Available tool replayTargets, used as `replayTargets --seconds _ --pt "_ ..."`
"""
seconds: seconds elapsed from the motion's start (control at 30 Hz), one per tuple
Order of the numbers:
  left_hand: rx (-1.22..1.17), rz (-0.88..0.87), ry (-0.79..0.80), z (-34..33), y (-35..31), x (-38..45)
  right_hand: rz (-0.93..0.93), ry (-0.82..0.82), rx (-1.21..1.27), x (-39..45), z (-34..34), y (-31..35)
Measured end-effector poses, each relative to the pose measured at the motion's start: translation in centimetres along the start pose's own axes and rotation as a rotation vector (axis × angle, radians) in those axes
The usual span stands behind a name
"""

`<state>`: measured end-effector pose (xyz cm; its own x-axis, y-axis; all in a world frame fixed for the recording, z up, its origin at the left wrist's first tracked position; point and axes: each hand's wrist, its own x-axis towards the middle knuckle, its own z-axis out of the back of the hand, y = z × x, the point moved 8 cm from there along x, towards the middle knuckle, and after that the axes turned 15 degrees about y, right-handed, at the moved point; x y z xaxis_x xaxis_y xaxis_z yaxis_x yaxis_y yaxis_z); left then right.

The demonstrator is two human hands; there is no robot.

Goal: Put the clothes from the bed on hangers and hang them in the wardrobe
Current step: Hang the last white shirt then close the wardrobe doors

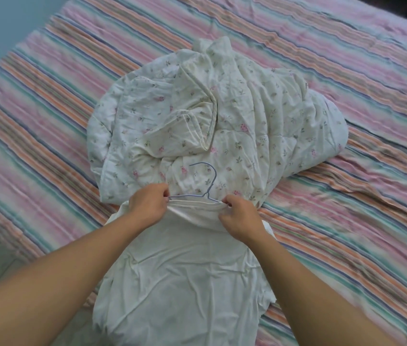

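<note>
1. A white garment [180,265] lies spread flat on the bed [47,121], filling the lower middle of the frame, its top edge bunched between the person's two hands.
2. A thin blue wire hanger [203,188] sits at that top edge, just above the middle of the frame's lower half. Its hook curls upward over the quilt behind; its shoulders run along the garment's opening, and the lower part is hidden inside the cloth.
3. The left hand [148,204] pinches the garment's edge together with the hanger's left shoulder, fingers curled tight.
4. The right hand [239,218] pinches the garment's edge at the hanger's right shoulder, fingers likewise curled around the cloth.
5. A crumpled white quilt [212,121] with small pink flowers is heaped in the centre of the frame, touching the garment's top edge.
6. The bed is covered with a sheet striped pink, orange, green and blue, running diagonally across the whole frame.
7. A pale blue wall [2,21] shows in the upper left corner.
</note>
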<state>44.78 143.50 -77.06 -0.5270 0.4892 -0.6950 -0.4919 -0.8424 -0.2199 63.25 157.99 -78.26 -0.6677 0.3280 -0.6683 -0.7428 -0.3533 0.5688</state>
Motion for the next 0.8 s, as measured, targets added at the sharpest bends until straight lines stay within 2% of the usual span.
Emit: replayTargets --seconds 0.13,0.33,0.53,0.8 --pt "-0.007 -0.022 -0.108 2.8 0.6 -3.2 0.148 -0.088 0.046 -2.3 1.8 3.4" --pt "-0.040 -0.036 -0.240 8.1 1.5 -10.5 0.253 -0.191 -0.011 -6.5 3.6 10.0" --pt "-0.038 -0.110 -0.412 13.5 3.1 -20.3 0.402 -0.213 -0.095 -12.5 4.3 17.9" --pt "-0.146 -0.134 -0.592 19.6 9.1 -35.6 0.512 -0.173 -0.291 -23.4 3.4 28.1"
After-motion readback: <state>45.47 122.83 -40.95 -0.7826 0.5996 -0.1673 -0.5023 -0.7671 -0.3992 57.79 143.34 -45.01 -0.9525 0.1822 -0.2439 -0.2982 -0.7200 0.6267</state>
